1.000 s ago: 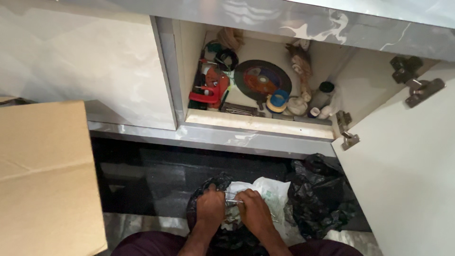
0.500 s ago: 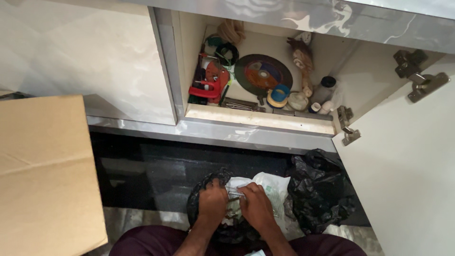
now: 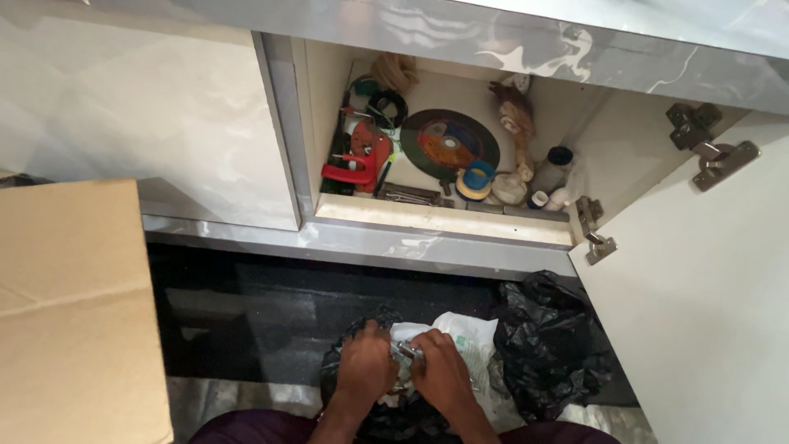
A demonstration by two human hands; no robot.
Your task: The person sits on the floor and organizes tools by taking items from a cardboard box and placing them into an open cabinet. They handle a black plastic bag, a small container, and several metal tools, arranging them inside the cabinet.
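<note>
My left hand (image 3: 364, 367) and my right hand (image 3: 444, 376) are close together low in the view, both closed on a small clear plastic packet (image 3: 404, 352) with metal parts inside. Under them lies a white plastic bag (image 3: 468, 341) with green print, resting on a black plastic bag (image 3: 341, 370). A second crumpled black bag (image 3: 549, 345) sits just right of my right hand. Exactly what the packet holds is too small to tell.
An open cabinet (image 3: 444, 218) ahead holds a dark cutting disc (image 3: 448, 144), a red tool (image 3: 359, 160), a blue-yellow tape roll (image 3: 477, 179), rags and bottles. Its white door (image 3: 707, 312) swings open at right. A cardboard box (image 3: 70, 312) stands at left. Floor is dark.
My hands stay on the packet, shifting slightly while working it. The camera view has tilted a little, so the cabinet sits slightly lower than half a second ago.
</note>
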